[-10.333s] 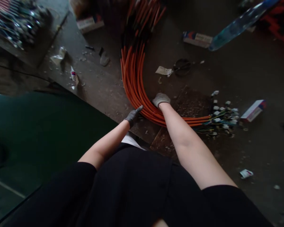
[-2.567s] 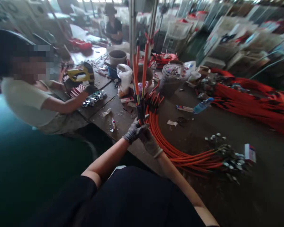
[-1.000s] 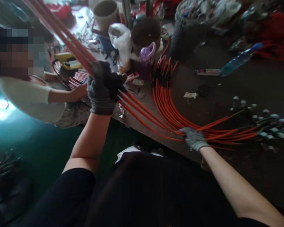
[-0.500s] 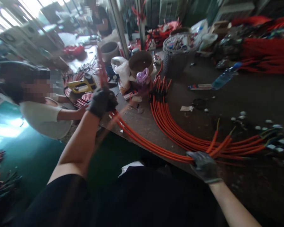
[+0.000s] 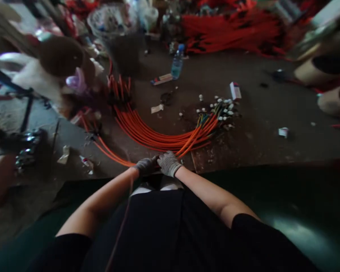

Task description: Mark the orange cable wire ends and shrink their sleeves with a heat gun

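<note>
Both of my hands wear grey gloves and meet at the table's front edge. My left hand [image 5: 146,165] is closed around a few orange cables [image 5: 109,152], whose left ends reach up toward the clutter. Right beside it, my right hand [image 5: 169,163] grips the same cables, which run on to the upper right. Just beyond lies a curved bundle of orange cables [image 5: 150,136], bound with black near its left ends. White connectors [image 5: 225,109] cluster at the right ends. My fingers are partly hidden and slightly blurred.
A water bottle [image 5: 177,62] and a small box [image 5: 235,91] lie farther back on the table [image 5: 260,128]. A grey basket [image 5: 121,45] and a brown pot [image 5: 61,56] stand at the back left. Red cables [image 5: 229,32] are heaped behind. Cardboard tubes [image 5: 320,70] lie at the right.
My left hand has come down and rightward from the raised cable ends to beside my right hand. The view has swung right and down, and the cables now lie lower at the left.
</note>
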The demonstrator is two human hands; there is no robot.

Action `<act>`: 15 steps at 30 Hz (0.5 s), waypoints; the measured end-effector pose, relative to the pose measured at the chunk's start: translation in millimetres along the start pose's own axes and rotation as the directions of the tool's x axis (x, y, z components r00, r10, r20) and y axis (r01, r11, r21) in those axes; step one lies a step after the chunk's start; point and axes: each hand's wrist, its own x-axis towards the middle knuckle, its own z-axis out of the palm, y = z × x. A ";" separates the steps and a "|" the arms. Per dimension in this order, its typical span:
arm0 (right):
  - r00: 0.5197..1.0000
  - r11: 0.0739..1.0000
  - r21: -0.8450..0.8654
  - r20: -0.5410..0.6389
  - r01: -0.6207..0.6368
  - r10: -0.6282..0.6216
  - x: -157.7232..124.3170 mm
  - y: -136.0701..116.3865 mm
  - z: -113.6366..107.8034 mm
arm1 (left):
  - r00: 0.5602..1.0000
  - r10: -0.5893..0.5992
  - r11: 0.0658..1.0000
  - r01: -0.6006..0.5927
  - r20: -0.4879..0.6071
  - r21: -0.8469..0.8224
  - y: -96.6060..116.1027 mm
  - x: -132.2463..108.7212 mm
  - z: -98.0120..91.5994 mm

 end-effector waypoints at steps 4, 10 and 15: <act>0.999 0.997 0.074 -0.012 -0.028 0.029 -12.4 66.6 10.0 | 0.995 -0.070 0.991 0.061 0.070 0.123 14.6 8.1 25.1; 0.777 0.685 0.636 -0.206 -0.356 0.595 -43.9 172.3 9.6 | 0.993 -0.116 0.980 0.112 0.016 0.167 10.6 -5.3 4.1; 0.613 -0.339 0.940 0.284 -0.027 0.737 -41.7 161.9 25.9 | 0.996 -0.078 0.984 0.083 -0.038 0.159 8.9 -12.4 9.6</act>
